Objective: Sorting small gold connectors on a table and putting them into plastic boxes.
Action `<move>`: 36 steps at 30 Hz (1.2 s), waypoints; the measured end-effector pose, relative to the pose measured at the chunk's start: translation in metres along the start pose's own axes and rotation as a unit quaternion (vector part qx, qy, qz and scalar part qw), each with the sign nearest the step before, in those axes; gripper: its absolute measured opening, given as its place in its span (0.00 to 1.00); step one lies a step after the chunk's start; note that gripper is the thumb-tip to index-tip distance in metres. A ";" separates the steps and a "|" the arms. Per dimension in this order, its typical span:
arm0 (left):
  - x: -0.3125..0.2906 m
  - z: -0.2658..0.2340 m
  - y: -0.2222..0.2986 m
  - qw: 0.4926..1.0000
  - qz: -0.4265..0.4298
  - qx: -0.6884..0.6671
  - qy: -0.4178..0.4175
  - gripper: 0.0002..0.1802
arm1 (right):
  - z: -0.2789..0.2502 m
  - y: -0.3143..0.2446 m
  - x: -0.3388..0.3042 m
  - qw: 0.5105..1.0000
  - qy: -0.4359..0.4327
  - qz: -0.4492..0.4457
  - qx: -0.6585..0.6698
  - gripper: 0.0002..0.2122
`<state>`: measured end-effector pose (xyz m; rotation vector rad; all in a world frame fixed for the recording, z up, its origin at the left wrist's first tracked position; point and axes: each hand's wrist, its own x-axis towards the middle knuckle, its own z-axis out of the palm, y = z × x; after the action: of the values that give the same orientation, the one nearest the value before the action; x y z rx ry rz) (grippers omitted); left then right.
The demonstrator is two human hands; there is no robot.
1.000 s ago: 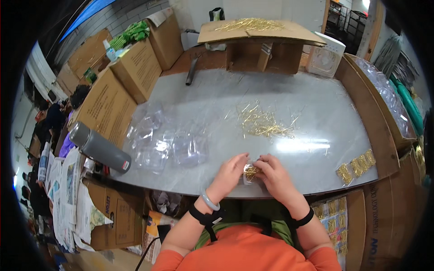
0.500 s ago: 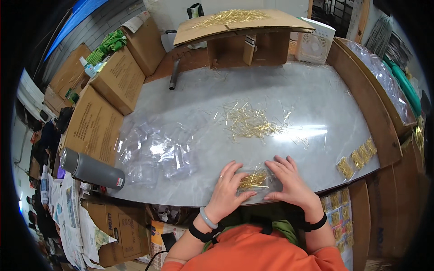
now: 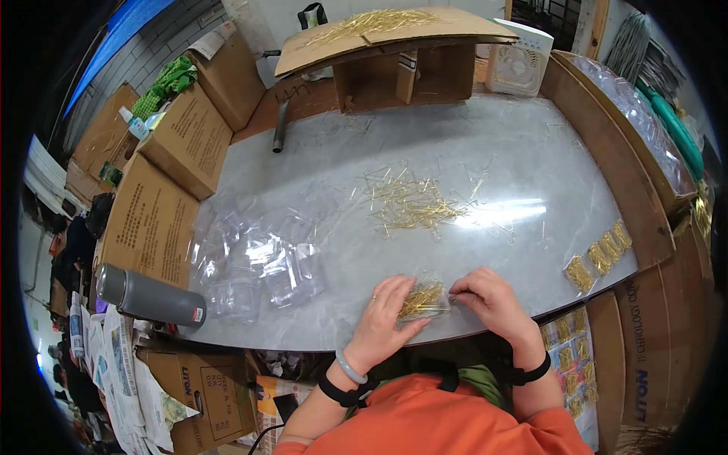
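Note:
A small clear plastic box (image 3: 425,300) filled with gold wire hooks lies at the table's near edge. My left hand (image 3: 383,315) steadies it from the left, fingers along its far side and thumb along its near side. At the box's right end, my right hand (image 3: 491,305) has thumb and forefinger pinched together; what is between the fingertips is too small to make out. Beyond the hands lies a loose pile of gold wire hooks (image 3: 413,199). Several empty clear plastic boxes (image 3: 265,254) are heaped to the left.
A grey bottle (image 3: 152,294) lies at the near left. Filled boxes (image 3: 599,254) stand in a row at the right edge. Cardboard boxes (image 3: 148,220) wall the left side. At the back are a cardboard shelf (image 3: 402,42), a white fan (image 3: 519,61) and a dark tube (image 3: 280,125).
My right hand has gone from spread fingers beside the box to a pinch at its right end. The left hand stays around the box. The whole view has shifted slightly.

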<state>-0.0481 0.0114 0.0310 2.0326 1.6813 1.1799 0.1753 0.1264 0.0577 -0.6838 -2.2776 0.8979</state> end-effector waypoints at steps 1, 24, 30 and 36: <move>0.000 0.000 -0.001 1.000 0.000 -0.005 -0.001 0.42 | -0.001 -0.004 0.004 1.000 -0.011 -0.002 -0.015 0.09; -0.001 0.000 -0.001 1.000 0.002 -0.004 0.005 0.44 | 0.000 -0.009 -0.004 0.986 0.010 -0.028 -0.162 0.09; 0.003 0.000 -0.002 1.000 0.012 -0.009 -0.006 0.44 | -0.005 -0.041 0.013 0.957 -0.085 -0.055 -0.272 0.09; 0.004 0.000 -0.002 1.000 0.020 -0.015 -0.008 0.44 | 0.018 -0.042 0.026 0.995 -0.008 -0.090 0.044 0.09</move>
<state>-0.0499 0.0152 0.0316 2.0610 1.6148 1.1909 0.1343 0.1086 0.0862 -0.4262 -2.2566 0.9135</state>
